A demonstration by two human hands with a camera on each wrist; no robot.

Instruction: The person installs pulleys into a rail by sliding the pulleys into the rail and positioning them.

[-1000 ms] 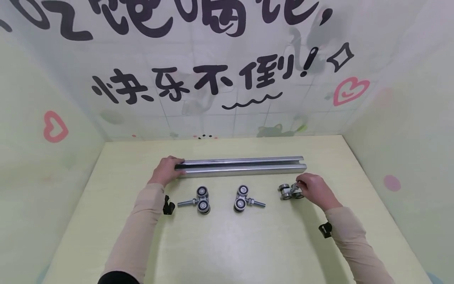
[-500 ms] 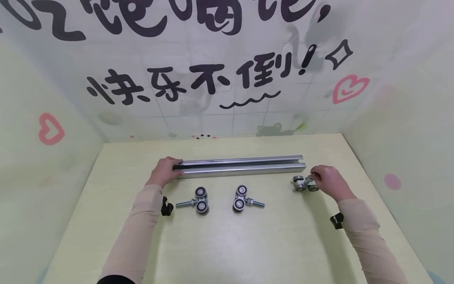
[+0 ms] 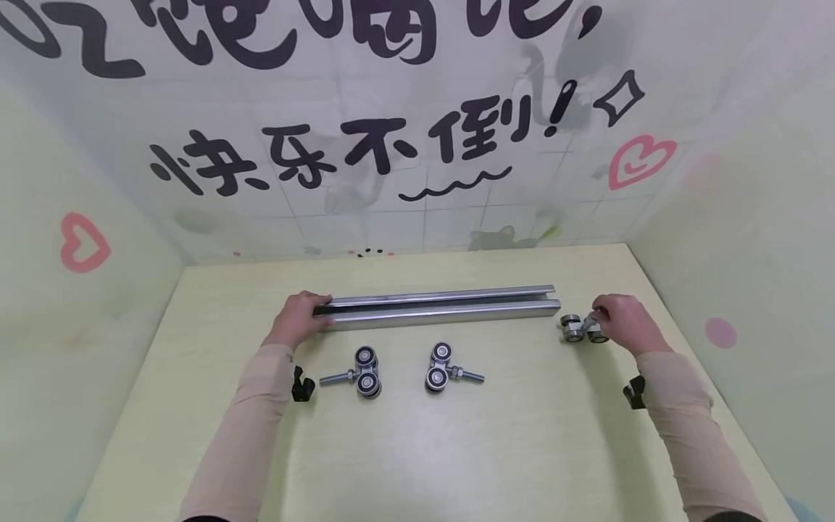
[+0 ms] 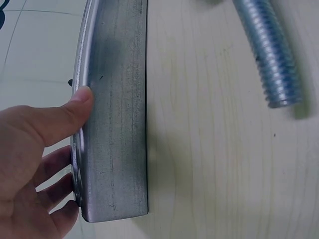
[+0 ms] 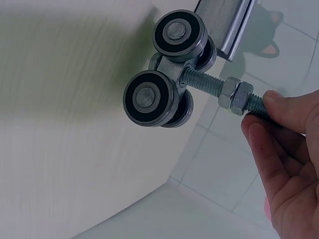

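A slotted metal rail [image 3: 443,313] lies across the back of the table, its channel facing up. My left hand [image 3: 296,319] grips the rail's left end; in the left wrist view the thumb [image 4: 82,97] presses its edge while fingers curl at the far side. Beyond the rail's right end, my right hand [image 3: 626,322] pinches the threaded bolt of a roller trolley [image 3: 583,328]. The right wrist view shows the trolley's wheels [image 5: 172,35] and two nuts on the bolt, thumb and fingers at the bolt's end.
Two more roller trolleys lie on the table [image 3: 417,449] in front of the rail: one [image 3: 367,371] with its bolt pointing left, the other [image 3: 438,367] with its bolt pointing right. A printed wall [image 3: 365,232] stands behind, and side walls flank the table.
My right hand has carried the roller trolley rightward and back, from in front of the rail to past its right end. The left hand stays on the rail's left end.
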